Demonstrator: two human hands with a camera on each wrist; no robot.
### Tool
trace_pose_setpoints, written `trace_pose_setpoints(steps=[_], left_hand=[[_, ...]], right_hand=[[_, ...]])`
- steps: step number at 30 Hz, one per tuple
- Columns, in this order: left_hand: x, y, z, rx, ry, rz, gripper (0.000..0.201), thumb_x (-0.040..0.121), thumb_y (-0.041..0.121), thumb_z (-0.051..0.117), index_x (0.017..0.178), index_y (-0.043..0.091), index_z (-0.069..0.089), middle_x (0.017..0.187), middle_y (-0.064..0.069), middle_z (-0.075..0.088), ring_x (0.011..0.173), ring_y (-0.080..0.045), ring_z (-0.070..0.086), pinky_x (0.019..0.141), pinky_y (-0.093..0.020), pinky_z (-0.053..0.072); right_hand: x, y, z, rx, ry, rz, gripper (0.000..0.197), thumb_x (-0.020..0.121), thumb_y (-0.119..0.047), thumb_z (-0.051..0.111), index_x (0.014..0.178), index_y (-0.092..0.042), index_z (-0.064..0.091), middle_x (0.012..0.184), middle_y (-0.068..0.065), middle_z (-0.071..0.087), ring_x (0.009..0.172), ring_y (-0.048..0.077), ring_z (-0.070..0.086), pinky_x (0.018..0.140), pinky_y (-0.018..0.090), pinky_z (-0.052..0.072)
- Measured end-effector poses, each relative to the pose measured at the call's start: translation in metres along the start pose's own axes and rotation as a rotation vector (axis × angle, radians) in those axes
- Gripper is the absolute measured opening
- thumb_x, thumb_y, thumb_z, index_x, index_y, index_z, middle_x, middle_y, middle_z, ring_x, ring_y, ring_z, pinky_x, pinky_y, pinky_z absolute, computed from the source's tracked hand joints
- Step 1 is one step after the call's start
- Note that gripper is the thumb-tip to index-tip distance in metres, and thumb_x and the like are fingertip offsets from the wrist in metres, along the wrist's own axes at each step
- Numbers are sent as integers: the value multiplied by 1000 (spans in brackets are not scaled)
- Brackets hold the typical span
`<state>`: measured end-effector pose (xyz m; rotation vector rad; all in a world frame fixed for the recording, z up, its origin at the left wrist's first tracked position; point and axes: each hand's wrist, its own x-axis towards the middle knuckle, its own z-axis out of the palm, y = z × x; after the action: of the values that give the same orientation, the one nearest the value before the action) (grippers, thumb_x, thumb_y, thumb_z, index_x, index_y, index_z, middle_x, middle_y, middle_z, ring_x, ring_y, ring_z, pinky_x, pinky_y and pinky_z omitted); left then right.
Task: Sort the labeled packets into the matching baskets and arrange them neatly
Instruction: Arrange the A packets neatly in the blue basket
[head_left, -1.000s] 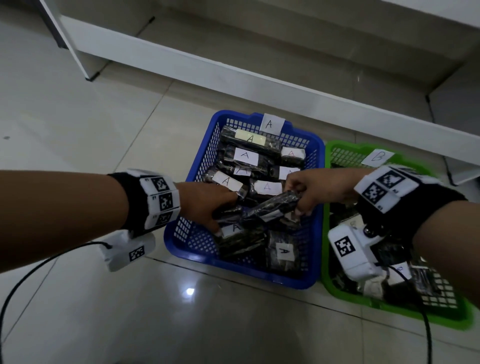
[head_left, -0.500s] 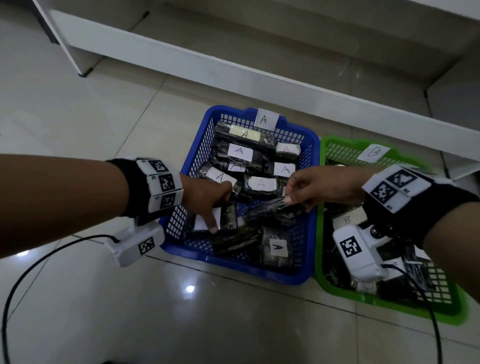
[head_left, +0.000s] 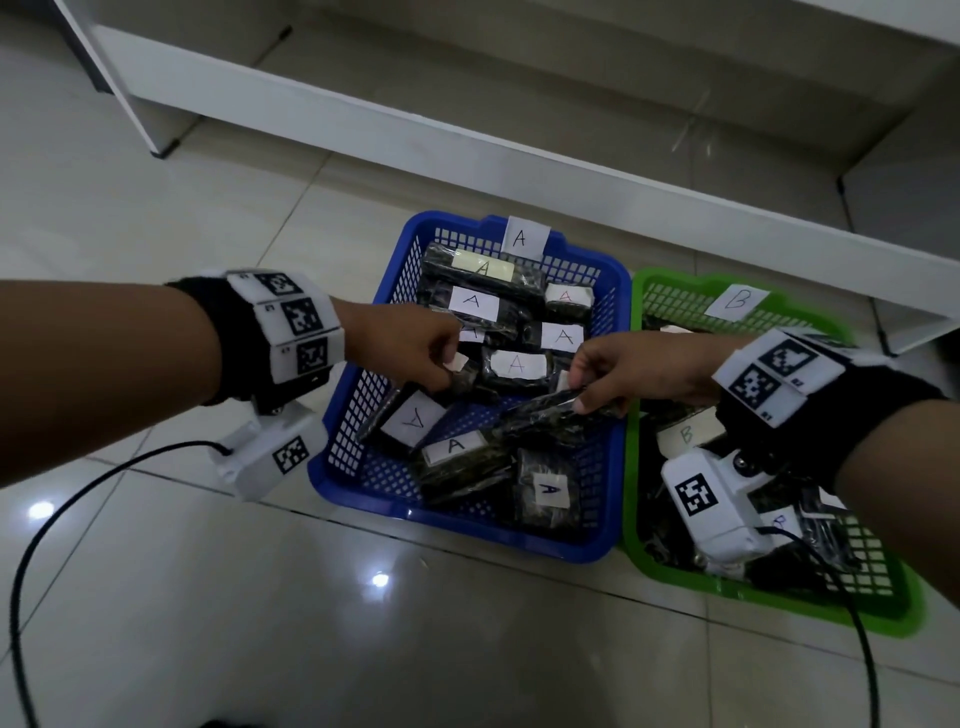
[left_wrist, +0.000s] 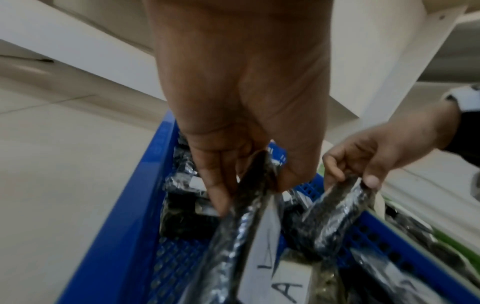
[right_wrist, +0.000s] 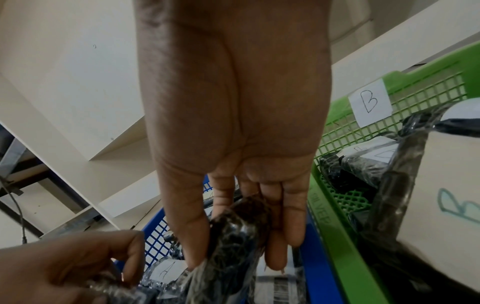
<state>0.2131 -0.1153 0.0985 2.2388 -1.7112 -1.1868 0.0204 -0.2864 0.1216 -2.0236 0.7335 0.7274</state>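
Head view, with both wrist views. The blue basket (head_left: 353, 415) tagged A is the landmark; the green basket (head_left: 675, 566) tagged B stands touching its right side, both on the tiled floor (head_left: 182, 623).

Your left hand (head_left: 410, 348) reaches in over the blue basket's left rim. Its thumb and fingers are clamped on the upper end of a black packet (head_left: 405, 421) whose white label reads A; the packet hangs tilted against the basket's left inner wall. In the left wrist view the fingers (left_wrist: 221, 185) pinch the packet's edge (left_wrist: 249, 205).

Your right hand (head_left: 623, 369) reaches in over the blue basket's right rim. Its thumb and fingers are closed on one end of a second black packet (head_left: 545, 415), which lies slanted above the basket's middle; its label is not visible. The right wrist view shows this packet (right_wrist: 233, 236) held between thumb and fingers.

Other A packets fill the blue basket's far half and near right corner. B packets (head_left: 685, 434) lie in the green basket.
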Motion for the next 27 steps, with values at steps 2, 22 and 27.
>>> trace_pose_setpoints(steps=[2,22,27], left_hand=[[-3,-2,-7,-114,-40,-46,28,88,26,61,112,19,47,101,-8,62,80,-21,62,68,-28,54],[-19,-11,28,-81,194,-72,24,85,18,63,99,14,44,105,-7,46,88,-20,52,77,-35,50],[-18,-22,24,-154,154,-42,20,87,8,59,100,10,45,104,-6,48,87,-17,52,76,-36,51]], right_hand=[[0,1,1,1,2,3,23,80,-13,72,100,-12,59,98,7,61,77,14,55,68,28,49],[6,-9,8,-23,-9,16,26,82,-12,70,104,-6,58,93,6,60,77,16,56,69,26,51],[7,-13,8,-67,-16,14,18,83,-11,68,97,-8,59,85,2,58,73,14,54,63,26,50]])
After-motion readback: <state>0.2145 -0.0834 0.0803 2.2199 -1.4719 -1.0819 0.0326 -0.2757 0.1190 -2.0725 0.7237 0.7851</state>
